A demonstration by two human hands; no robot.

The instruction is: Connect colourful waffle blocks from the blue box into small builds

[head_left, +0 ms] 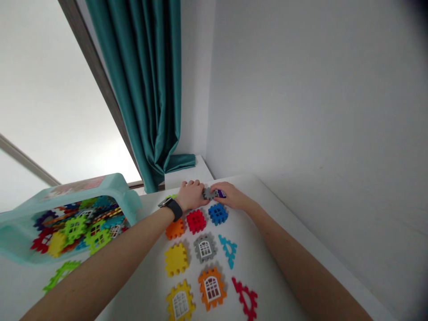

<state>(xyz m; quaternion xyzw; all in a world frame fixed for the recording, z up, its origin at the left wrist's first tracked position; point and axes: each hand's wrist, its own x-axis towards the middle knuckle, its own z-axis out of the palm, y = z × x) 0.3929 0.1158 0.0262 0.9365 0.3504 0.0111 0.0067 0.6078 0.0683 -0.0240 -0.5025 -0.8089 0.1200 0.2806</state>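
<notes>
At the far end of the white table, my left hand [191,195], with a dark watch on its wrist, reaches to the left edge of a grey toothed piece [207,193]. My right hand [230,195] has its fingers closed at that piece's right side, beside a small purple piece [221,193]. Just nearer than the hands lie a blue window piece [218,214], a red window piece [196,221] and an orange piece [175,229]. A green piece [171,196] is partly hidden behind my left wrist.
A tipped turquoise bin [129,200] full of toothed pieces stands left. Nearer on the table [264,276] lie a yellow piece [176,259], a grey window piece [205,248], an orange window piece [212,289], a cyan triangle [228,250] and a red triangle [245,298].
</notes>
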